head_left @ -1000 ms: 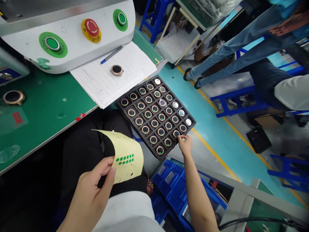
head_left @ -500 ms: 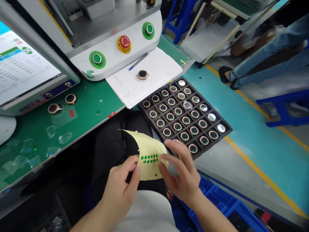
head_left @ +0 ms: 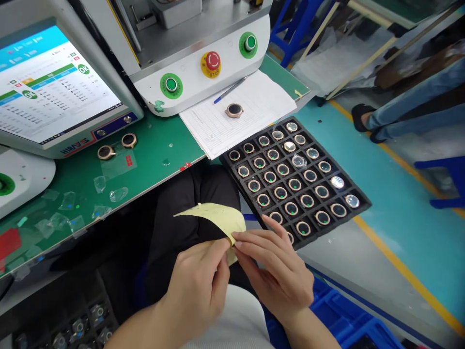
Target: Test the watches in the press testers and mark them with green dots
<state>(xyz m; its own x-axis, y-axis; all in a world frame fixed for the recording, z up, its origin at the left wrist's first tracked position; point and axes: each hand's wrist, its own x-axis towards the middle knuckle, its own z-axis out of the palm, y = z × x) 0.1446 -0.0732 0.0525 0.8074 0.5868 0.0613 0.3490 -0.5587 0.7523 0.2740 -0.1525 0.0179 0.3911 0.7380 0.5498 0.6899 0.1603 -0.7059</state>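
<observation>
A pale yellow sticker sheet [head_left: 218, 214] is held above my lap, bent over so that its green dots are turned out of sight. My left hand [head_left: 199, 281] pinches its near part between thumb and fingers. The fingertips of my right hand [head_left: 278, 271] are closed on the same spot, meeting the left ones; whether a single sticker is between them is hidden. Just beyond the right hand lies a black compartment tray [head_left: 336, 224] with round watch cases [head_left: 307, 201] in it. Many of these bear a small green dot on the dark face.
A watch case [head_left: 234, 110] and a pen [head_left: 228, 90] lie on papers [head_left: 272, 99] below the machine's button panel [head_left: 189, 87]. Two more cases [head_left: 128, 140] sit by the monitor [head_left: 61, 87]. Film scraps [head_left: 118, 194] litter the green bench. Blue crates [head_left: 348, 315] stand at lower right.
My hands have come together at the sheet, and it has bent over, hiding its green dots. The camera view has shifted left, showing more of the monitor.
</observation>
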